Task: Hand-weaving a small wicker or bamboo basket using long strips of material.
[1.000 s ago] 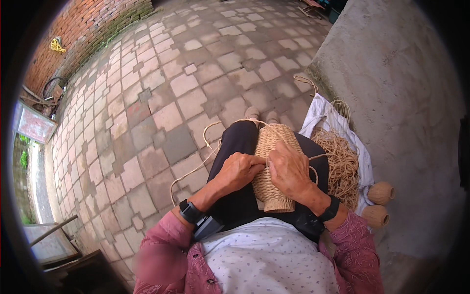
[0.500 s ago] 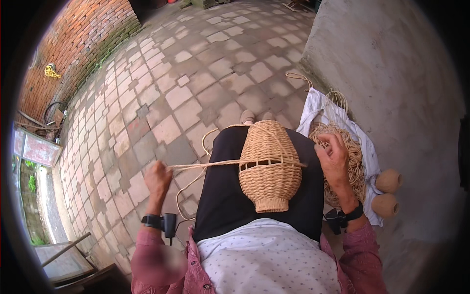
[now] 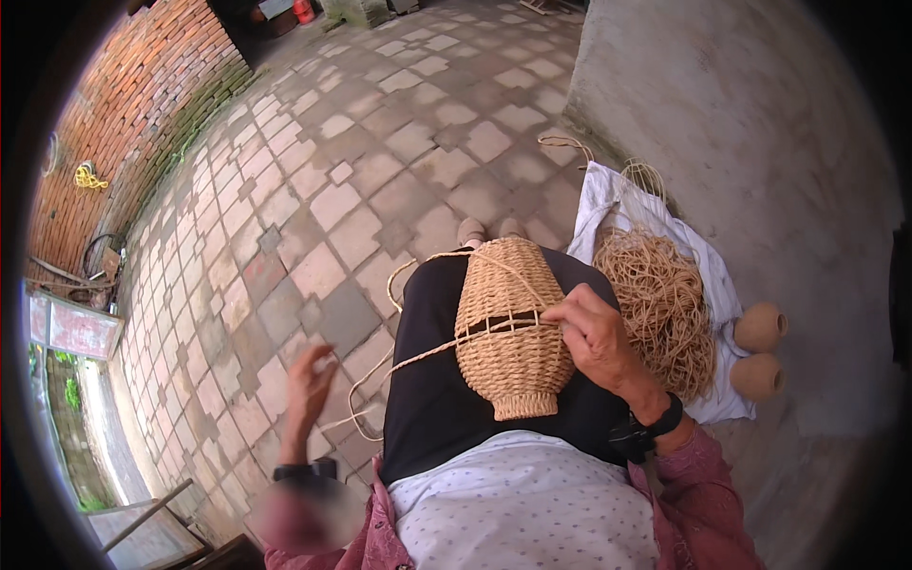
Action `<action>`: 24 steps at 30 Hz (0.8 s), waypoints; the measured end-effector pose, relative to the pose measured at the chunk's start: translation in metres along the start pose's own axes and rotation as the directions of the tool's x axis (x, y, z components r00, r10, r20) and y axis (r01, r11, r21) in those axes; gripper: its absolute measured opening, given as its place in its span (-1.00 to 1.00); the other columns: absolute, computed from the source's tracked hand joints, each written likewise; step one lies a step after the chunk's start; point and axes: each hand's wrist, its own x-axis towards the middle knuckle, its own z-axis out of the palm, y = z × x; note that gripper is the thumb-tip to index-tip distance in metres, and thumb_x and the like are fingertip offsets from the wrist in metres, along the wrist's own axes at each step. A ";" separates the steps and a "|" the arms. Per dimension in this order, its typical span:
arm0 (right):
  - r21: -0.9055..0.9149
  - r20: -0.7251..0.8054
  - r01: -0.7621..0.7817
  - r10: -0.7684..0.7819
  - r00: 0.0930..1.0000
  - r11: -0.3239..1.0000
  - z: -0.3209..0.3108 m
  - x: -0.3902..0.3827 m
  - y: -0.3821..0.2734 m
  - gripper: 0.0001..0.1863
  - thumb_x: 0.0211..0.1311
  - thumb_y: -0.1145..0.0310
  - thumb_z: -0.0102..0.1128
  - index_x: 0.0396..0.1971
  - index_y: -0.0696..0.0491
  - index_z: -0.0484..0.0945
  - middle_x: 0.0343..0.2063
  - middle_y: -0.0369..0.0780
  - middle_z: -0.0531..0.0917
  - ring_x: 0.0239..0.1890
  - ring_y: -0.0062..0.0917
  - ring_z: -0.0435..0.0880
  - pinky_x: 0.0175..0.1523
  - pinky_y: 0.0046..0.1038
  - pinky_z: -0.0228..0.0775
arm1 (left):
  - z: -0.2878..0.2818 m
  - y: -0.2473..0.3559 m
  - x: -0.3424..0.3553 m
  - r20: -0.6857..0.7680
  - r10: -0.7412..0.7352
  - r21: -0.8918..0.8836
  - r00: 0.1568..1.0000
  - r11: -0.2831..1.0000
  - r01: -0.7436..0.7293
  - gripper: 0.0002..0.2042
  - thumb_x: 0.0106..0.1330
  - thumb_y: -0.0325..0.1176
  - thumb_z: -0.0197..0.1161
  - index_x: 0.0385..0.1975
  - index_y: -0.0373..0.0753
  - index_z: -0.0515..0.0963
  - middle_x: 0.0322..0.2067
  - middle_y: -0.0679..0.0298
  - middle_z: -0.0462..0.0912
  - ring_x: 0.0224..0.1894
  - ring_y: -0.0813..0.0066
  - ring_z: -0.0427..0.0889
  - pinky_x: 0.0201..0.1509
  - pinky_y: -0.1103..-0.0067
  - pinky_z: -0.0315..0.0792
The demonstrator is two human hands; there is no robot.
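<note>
A woven cane basket (image 3: pixel 513 332), rounded with a narrow neck, lies on my lap on my black trousers, neck toward me. My right hand (image 3: pixel 594 334) grips its right side, with the fingers at an open gap in the weave. A loose cane strand (image 3: pixel 408 361) runs from that gap to the left and loops slackly over my thigh. My left hand (image 3: pixel 309 380) is raised beside my left thigh near the loop's end. It is motion-blurred, and I cannot tell whether it holds the strand.
A large bundle of cane strands (image 3: pixel 665 304) lies on a white cloth (image 3: pixel 608 190) to my right, with two small round clay-coloured pots (image 3: pixel 760 350) beside it. A concrete wall rises at the right and a brick wall (image 3: pixel 123 123) at the far left. Paving stones surround me.
My left hand, stretched far left with a taut strand, has come back toward my thigh and the strand has gone slack. My right hand shifted left from the bundle's edge onto the basket.
</note>
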 end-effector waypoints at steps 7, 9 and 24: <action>-0.080 0.005 -0.039 0.040 0.999 0.996 0.006 0.027 -0.008 -0.89 0.08 0.57 0.15 -0.36 0.10 0.55 -0.50 -0.17 0.57 -0.48 -0.30 0.62 -0.34 -0.32 0.43 | 0.050 0.160 0.010 0.221 0.302 -0.262 0.927 0.934 -0.242 -0.81 0.30 -0.39 0.25 -0.14 -0.26 0.56 -0.34 0.15 0.62 -0.44 0.35 0.54 -0.36 0.50 0.41; -0.175 0.062 -0.137 0.150 0.987 0.975 0.010 0.038 -0.019 -0.89 0.07 0.51 0.20 -0.36 0.08 0.53 -0.53 -0.18 0.58 -0.48 -0.29 0.63 -0.34 -0.29 0.44 | 0.056 0.159 0.009 0.265 0.276 -0.280 0.924 0.939 -0.200 -0.84 0.29 -0.36 0.25 -0.24 -0.30 0.59 -0.48 0.11 0.61 -0.40 0.22 0.62 -0.32 0.41 0.46; -0.122 0.044 -0.466 0.474 0.880 0.876 0.012 -0.010 0.016 -0.75 -0.04 0.54 0.23 -0.33 0.06 0.39 -0.68 -0.18 0.52 -0.61 -0.35 0.57 -0.43 -0.33 0.40 | 0.042 0.163 0.027 0.351 0.402 -0.354 0.845 0.893 -0.278 -0.84 0.28 -0.36 0.26 -0.33 -0.34 0.63 -0.47 0.06 0.64 -0.42 0.22 0.63 -0.32 0.44 0.47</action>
